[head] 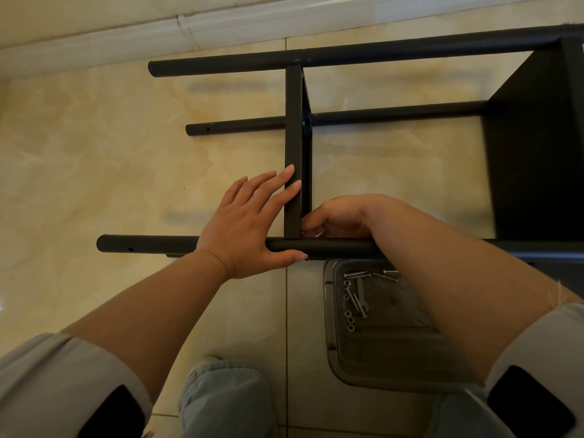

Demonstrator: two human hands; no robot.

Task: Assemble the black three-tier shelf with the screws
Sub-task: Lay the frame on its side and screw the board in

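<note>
The black shelf frame lies on its side on the floor, with long round poles running left to right. A middle shelf panel [294, 147] stands on edge between the poles, and another black panel [537, 147] is at the right. My left hand [249, 222] lies flat with straight fingers against the middle panel, its thumb under the near pole [151, 245]. My right hand [335, 218] reaches behind the near pole at the panel's corner, fingers curled; what they pinch is hidden.
A clear plastic tray [388, 358] sits on the tiled floor under my right forearm, holding several screws [355, 298], nuts and a small wrench. A white baseboard [158, 36] runs along the wall at the top. My knees are at the bottom.
</note>
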